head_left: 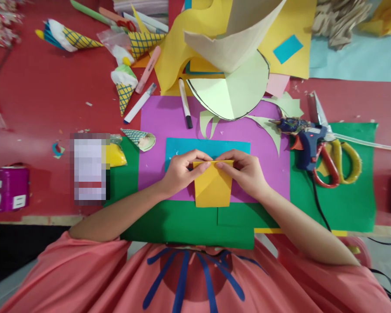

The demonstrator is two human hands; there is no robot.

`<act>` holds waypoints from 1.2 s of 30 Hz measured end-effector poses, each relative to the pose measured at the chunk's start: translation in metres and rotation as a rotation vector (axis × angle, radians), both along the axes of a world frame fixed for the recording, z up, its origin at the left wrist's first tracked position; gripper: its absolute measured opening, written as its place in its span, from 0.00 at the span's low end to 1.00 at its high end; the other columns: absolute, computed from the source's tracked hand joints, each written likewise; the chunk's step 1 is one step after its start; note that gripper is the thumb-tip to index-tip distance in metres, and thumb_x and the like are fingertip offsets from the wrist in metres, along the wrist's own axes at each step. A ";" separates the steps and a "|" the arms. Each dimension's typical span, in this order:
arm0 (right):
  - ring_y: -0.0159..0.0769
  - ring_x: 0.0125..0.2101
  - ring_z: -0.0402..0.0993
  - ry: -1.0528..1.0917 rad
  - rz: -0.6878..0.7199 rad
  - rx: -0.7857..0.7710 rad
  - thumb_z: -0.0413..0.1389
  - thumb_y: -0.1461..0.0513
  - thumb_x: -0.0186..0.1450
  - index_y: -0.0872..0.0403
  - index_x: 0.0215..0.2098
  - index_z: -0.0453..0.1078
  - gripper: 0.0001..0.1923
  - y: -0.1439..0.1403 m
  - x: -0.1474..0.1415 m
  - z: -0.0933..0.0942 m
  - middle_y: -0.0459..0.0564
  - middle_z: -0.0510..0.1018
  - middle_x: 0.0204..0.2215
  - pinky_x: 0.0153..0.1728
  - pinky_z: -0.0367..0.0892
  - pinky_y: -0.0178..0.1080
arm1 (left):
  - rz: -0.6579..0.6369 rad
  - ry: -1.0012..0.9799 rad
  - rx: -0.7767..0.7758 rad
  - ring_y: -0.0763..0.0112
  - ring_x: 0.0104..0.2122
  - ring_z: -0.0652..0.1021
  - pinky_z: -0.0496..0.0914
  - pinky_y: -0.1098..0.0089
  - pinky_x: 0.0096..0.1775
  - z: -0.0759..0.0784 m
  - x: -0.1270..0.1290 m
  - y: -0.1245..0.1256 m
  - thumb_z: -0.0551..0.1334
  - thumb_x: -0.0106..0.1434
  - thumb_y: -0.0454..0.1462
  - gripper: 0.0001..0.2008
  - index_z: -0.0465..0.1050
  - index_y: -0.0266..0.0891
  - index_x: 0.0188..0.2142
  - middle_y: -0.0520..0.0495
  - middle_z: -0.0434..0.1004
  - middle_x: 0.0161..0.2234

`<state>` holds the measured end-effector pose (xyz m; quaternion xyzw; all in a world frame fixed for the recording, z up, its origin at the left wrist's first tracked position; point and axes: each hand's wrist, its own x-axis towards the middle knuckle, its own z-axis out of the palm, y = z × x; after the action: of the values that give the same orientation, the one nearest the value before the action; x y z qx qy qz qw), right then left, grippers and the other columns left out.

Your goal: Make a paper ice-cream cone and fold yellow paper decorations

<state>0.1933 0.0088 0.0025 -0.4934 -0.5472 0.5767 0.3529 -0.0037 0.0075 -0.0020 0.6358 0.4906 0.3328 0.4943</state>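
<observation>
Between my two hands is a small yellow piece of paper (213, 187), its top edge folded and its lower part hanging toward me. My left hand (187, 168) pinches the top left corner between thumb and fingers. The top right corner is pinched the same way by my right hand (244, 168). Just behind the fingers lies a blue paper sheet (208, 145) on a purple sheet (163, 117). A green sheet (182, 217) spreads out nearest my body.
A glue gun (308, 143) and large scissors (326, 161) lie to the right. Pale green round paper (244, 95), a black-capped marker (185, 104) and paper ice-cream cones (125, 89) are farther back. A blurred rectangular object (89, 169) sits left, near a purple box (8, 188).
</observation>
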 end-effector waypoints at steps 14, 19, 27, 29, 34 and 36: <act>0.30 0.27 0.72 -0.107 -0.019 0.118 0.60 0.58 0.63 0.53 0.32 0.76 0.06 -0.002 -0.005 0.000 0.47 0.81 0.30 0.26 0.63 0.34 | -0.003 0.025 0.099 0.74 0.32 0.81 0.72 0.77 0.32 -0.003 0.001 0.000 0.62 0.65 0.43 0.09 0.77 0.40 0.36 0.49 0.83 0.34; 0.31 0.30 0.75 -0.104 0.001 0.174 0.59 0.61 0.63 0.53 0.31 0.74 0.04 -0.002 -0.005 -0.002 0.47 0.81 0.30 0.31 0.67 0.33 | -0.021 0.030 0.148 0.76 0.30 0.80 0.70 0.79 0.29 -0.004 0.000 0.000 0.62 0.64 0.40 0.07 0.76 0.39 0.35 0.50 0.83 0.32; 0.30 0.30 0.75 -0.117 0.034 0.212 0.58 0.62 0.64 0.55 0.31 0.73 0.04 -0.002 -0.005 -0.002 0.47 0.80 0.29 0.31 0.67 0.33 | -0.024 0.018 0.142 0.78 0.26 0.77 0.68 0.79 0.27 -0.003 0.002 0.000 0.62 0.63 0.38 0.05 0.74 0.38 0.33 0.51 0.80 0.28; 0.30 0.30 0.75 -0.095 0.037 0.173 0.58 0.62 0.64 0.55 0.31 0.73 0.05 -0.001 -0.002 -0.001 0.47 0.80 0.30 0.31 0.67 0.33 | 0.005 -0.026 0.077 0.79 0.22 0.74 0.66 0.79 0.24 -0.001 0.002 0.000 0.62 0.63 0.39 0.07 0.73 0.38 0.30 0.53 0.77 0.23; 0.30 0.32 0.74 -0.017 -0.027 0.072 0.59 0.61 0.63 0.55 0.30 0.73 0.06 0.002 0.004 -0.001 0.46 0.79 0.30 0.32 0.66 0.32 | 0.165 -0.145 -0.032 0.79 0.21 0.73 0.67 0.78 0.24 0.000 -0.001 0.004 0.62 0.63 0.44 0.13 0.72 0.37 0.27 0.53 0.74 0.21; 0.30 0.32 0.74 0.006 -0.039 0.048 0.60 0.60 0.63 0.55 0.30 0.72 0.06 0.002 0.004 -0.002 0.46 0.79 0.30 0.32 0.66 0.32 | 0.174 -0.167 -0.040 0.77 0.24 0.76 0.69 0.78 0.26 0.000 -0.002 0.004 0.62 0.63 0.45 0.14 0.74 0.37 0.29 0.52 0.77 0.24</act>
<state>0.1978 0.0113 0.0008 -0.4937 -0.5503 0.5576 0.3775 -0.0056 0.0112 -0.0021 0.5509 0.5075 0.4164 0.5154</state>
